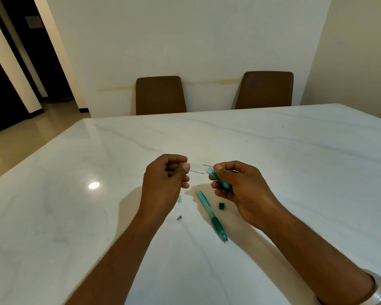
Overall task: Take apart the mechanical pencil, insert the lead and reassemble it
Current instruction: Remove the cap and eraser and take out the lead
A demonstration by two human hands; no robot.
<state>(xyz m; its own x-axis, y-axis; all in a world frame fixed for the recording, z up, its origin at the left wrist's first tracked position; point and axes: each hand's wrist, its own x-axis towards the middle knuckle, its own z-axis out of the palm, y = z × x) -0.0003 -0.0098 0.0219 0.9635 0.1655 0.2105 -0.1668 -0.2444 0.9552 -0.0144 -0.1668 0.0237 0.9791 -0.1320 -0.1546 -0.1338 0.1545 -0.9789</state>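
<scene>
A white table (pixel 273 150) bears everything, two chairs (pixel 161 95) beyond it. The right hand (pixel 235 186) grips a teal lead case (pixel 219 179); just below it lies the pencil (pixel 211 216), a dark cap (pixel 221 206) beside. The left hand (pixel 163 179) pinches a lead (pixel 196 171) pointing toward the case, a small spring (pixel 179 217) below its wrist
</scene>
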